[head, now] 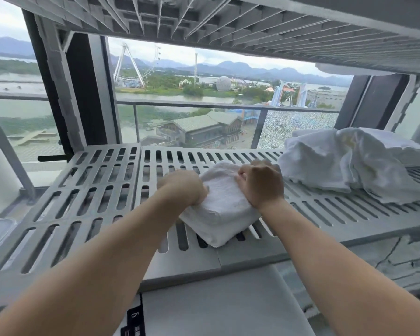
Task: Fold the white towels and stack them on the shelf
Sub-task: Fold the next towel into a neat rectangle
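Observation:
A folded white towel (pixel 222 209) lies on the grey slotted shelf (pixel 87 195), near its front edge at the middle. My left hand (pixel 183 187) grips the towel's left side with curled fingers. My right hand (pixel 261 184) grips its right side, fingers curled over the top edge. A loose heap of unfolded white towels (pixel 349 163) sits on the same shelf at the right, apart from the folded one.
A second slotted shelf (pixel 228 18) hangs close overhead, with white cloth (pixel 337 70) showing at its right edge. Behind the shelf is a window with a balcony rail (pixel 192 104). A white surface (pixel 216 304) lies below the shelf front.

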